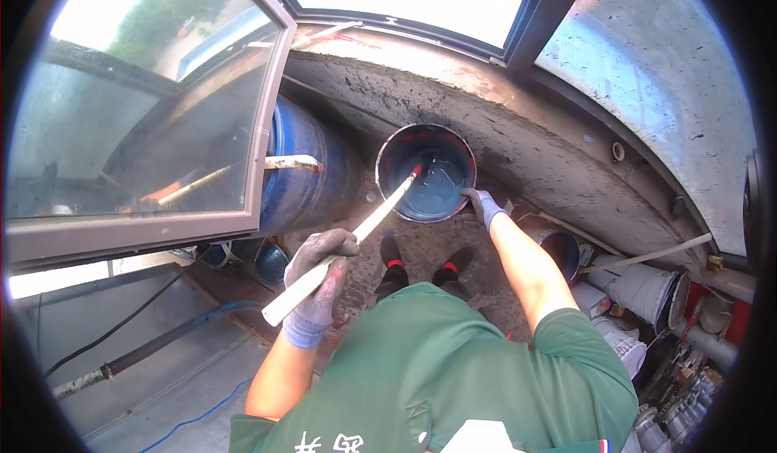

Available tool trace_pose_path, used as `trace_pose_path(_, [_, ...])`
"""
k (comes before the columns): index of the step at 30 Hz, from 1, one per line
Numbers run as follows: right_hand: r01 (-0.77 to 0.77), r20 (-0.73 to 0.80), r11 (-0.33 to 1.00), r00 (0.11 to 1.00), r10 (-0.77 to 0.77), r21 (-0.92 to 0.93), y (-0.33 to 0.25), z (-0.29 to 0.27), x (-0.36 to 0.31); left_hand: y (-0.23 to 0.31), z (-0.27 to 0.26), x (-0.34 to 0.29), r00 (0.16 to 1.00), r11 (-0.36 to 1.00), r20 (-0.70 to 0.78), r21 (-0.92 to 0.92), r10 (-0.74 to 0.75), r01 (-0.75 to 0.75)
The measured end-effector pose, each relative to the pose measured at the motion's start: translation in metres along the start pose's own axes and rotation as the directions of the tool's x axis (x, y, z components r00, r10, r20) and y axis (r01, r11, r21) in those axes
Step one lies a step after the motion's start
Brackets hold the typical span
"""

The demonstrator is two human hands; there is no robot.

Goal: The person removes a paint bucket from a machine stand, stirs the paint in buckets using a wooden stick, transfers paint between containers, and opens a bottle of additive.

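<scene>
My left hand [317,279], in a grey-palmed glove, is wrapped round a long pale wooden stick [375,218]. The stick slants away from me, and its far end, stained red, reaches into a round bucket [390,147]. Blue-grey liquid [429,194] lies in the bucket, whose inner wall carries dark and red smears. On the bucket's right rim rests my gloved right hand [482,205], its fingers hooked over the edge. How deep the stick goes into the liquid I cannot tell.
A blue drum [316,182] stands left of the bucket, beside an open window sash [271,129]. Behind runs a paint-spattered wall ledge [486,89]. Another bucket [558,246] and white pails [635,291] crowd the right. A hose [154,356] crosses the metal surface at left.
</scene>
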State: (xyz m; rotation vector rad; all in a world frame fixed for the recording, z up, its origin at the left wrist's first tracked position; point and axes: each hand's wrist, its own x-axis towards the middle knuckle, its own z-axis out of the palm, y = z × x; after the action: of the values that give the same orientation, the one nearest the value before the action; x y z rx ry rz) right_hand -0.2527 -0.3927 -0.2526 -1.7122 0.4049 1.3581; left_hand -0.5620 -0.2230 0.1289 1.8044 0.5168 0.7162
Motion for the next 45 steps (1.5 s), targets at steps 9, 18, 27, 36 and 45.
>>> trace_pose_path(9, [0.643, 0.091, 0.765, 0.760, -0.644, 0.039, -0.063, 0.006, -0.173, -0.001, 0.022, 0.003, 0.996, 0.988, 0.039, 0.133, -0.079, 0.073])
trace_pose_path(18, [0.923, 0.596, -0.308, -0.116, -0.794, -0.231, -0.146, 0.115, -0.483, -0.033, 0.070, 0.055, 0.947, 0.999, 0.319, -0.023, -0.037, 0.047])
trace_pose_path(27, [0.862, 0.341, -0.274, -0.128, -0.932, -0.426, -0.174, 0.135, -0.458, -0.127, -0.042, -0.031, 0.968, 0.971, 0.152, 0.163, -0.201, 0.176])
trace_pose_path(36, [0.577, 0.426, -0.314, 0.065, -0.903, -0.754, -0.224, 0.118, -0.485, -0.418, -0.128, -0.278, 0.535, 0.571, -0.200, -0.256, -0.821, 0.780])
trace_pose_path(45, [0.587, 0.491, -0.352, 0.090, -0.866, -0.729, -0.235, 0.106, -0.481, -0.344, -0.026, -0.119, 0.485, 0.485, 0.147, -0.037, -0.862, 0.874])
